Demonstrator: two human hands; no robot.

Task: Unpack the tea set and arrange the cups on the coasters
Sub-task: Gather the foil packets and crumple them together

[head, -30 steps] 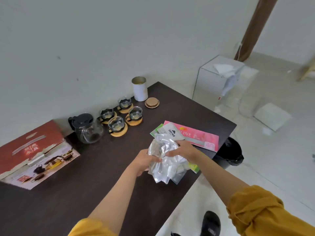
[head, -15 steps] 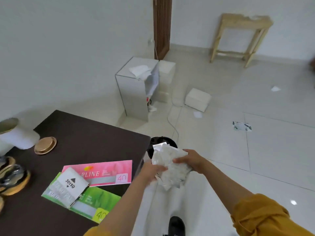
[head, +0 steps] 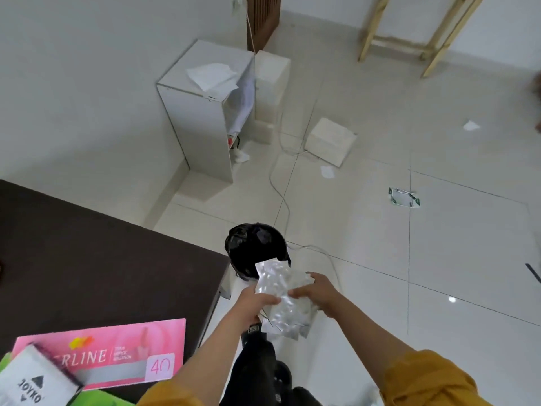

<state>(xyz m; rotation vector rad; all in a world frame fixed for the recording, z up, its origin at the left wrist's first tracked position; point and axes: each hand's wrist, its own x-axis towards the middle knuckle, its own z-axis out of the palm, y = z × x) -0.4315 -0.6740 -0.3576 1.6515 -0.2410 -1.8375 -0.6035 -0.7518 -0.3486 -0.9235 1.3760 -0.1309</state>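
Where the view begins at the lower left, a white Joyko box [head: 35, 379] is seen lying over a pink booklet [head: 117, 356] and a green booklet [head: 96, 401] on the dark worktop [head: 102, 259]. Just off the worktop's edge, a crumpled wad of clear plastic wrapping [head: 282, 300] is held between both hands above the white tiled floor [head: 439, 273]. The left hand [head: 254, 303] is clamped on the wad's left side, its grip curled round the plastic; the right hand [head: 317, 294] is clamped on the right side, fingers spread over the top. Mustard sleeves [head: 421, 379] are worn on both arms. Immediately beyond the wad, a black bin lined with a black bag [head: 254, 247] stands on the floor, the wad's far corner overlapping its rim in this view. Farther off, a white cabinet [head: 202, 118] bearing loose paper, a white block [head: 329, 140], a trailing cable [head: 281, 183] and scattered paper scraps are shown, with a wooden frame [head: 415, 33] against the far wall.
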